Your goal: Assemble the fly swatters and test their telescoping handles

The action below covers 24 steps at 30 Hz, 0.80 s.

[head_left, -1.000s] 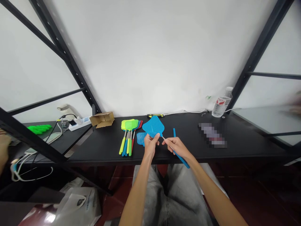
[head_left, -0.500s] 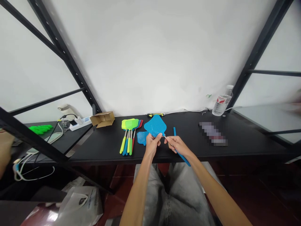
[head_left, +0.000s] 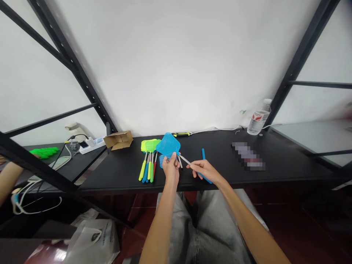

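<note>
A blue fly swatter (head_left: 168,145) is held above the black table, its perforated head tilted up to the left. My left hand (head_left: 171,169) is closed on the lower edge of the head, by the neck. My right hand (head_left: 205,170) is closed around the silver rod and blue handle, which slant down to the right. Partly hidden behind my left hand lies another blue swatter head (head_left: 161,161). A thin rod with a dark end (head_left: 180,163) shows between my hands. Beyond my right hand lies a blue handle (head_left: 203,154).
Several fly swatters (head_left: 150,146), green, yellow, blue and red, lie stacked to the left. Behind them is an open cardboard box (head_left: 118,140). A yellow-black tool (head_left: 181,134) lies by the wall, a water bottle (head_left: 258,118) at right. Another person's arm (head_left: 11,178) shows far left.
The swatter head has moved left with my left hand. My right hand has slid away from the neck, and a longer stretch of silver rod shows between the hands.
</note>
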Motion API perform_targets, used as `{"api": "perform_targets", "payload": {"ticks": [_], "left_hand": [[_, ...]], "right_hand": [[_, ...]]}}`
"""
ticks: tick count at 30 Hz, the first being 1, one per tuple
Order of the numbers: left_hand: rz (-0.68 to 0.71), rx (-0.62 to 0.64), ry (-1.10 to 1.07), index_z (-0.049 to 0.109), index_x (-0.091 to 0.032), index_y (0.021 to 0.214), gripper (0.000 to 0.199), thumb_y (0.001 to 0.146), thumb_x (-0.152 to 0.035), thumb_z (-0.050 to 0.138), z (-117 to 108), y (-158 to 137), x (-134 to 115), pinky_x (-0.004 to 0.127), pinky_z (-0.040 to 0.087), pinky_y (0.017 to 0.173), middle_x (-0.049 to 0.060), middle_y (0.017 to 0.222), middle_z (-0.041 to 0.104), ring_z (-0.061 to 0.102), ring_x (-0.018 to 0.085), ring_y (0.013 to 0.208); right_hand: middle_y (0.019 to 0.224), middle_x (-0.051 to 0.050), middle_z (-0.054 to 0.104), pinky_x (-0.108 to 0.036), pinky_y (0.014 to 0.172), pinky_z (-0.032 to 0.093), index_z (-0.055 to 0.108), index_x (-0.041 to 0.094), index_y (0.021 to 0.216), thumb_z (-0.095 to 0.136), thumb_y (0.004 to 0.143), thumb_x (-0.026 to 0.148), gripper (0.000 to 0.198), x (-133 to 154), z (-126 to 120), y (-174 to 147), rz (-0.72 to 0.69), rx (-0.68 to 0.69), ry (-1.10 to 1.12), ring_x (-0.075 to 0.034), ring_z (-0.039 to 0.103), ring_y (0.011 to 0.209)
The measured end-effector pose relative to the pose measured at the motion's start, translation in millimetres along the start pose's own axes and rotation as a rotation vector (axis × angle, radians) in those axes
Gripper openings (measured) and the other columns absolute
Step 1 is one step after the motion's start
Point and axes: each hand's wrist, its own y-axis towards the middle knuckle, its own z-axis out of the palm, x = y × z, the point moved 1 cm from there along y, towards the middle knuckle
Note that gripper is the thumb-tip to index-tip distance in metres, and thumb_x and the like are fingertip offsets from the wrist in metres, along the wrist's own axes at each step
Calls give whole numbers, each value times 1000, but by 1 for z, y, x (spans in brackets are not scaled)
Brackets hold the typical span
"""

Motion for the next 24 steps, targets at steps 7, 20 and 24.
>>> {"api": "perform_targets", "payload": {"ticks": [7, 20, 24], "left_hand": [[60, -21, -36, 52, -17, 86, 43, 65, -37, 85, -2, 1, -1, 17, 24, 43, -2, 76, 64, 35, 0, 44], [13, 50, 26, 52, -17, 85, 40, 71, -42, 80, 0, 0, 2, 15, 25, 40, 3, 85, 69, 34, 0, 43], [27, 234, 236, 56, -16, 86, 35, 76, -44, 74, 5, -6, 6, 17, 27, 37, 3, 81, 68, 37, 1, 43]], "right_hand": [[50, 7, 41, -20, 41, 20, 71, 12, 99, 58, 88, 52, 44, -1, 0, -1, 11, 21, -3, -5, 29, 41], [50, 8, 36, -20, 39, 16, 68, 13, 96, 57, 88, 52, 41, -6, 0, 0, 11, 21, 88, -5, 26, 40], [50, 7, 47, -20, 40, 24, 67, 14, 99, 52, 92, 52, 41, -2, -1, 0, -58, -69, 43, -5, 35, 38]]}}
